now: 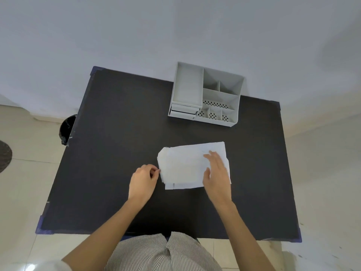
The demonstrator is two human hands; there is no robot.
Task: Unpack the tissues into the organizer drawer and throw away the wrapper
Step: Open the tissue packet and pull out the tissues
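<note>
A white tissue pack point(184, 166) lies flat in the middle of the black table point(117, 124). My right hand point(216, 173) rests flat on the pack's right part, fingers spread. My left hand point(143, 180) pinches the pack's left edge between thumb and fingertips. The grey desk organizer point(207, 92) stands at the table's far edge, with two small drawers point(183, 112) at its front left, both pushed in. A black bin point(67, 129) sits on the floor beside the table's left edge, partly hidden by the table.
The organizer has a long tray on the left and several open compartments on the right. A white wall rises behind the table. Tiled floor surrounds it, with a dark round mat point(4, 155) at the far left.
</note>
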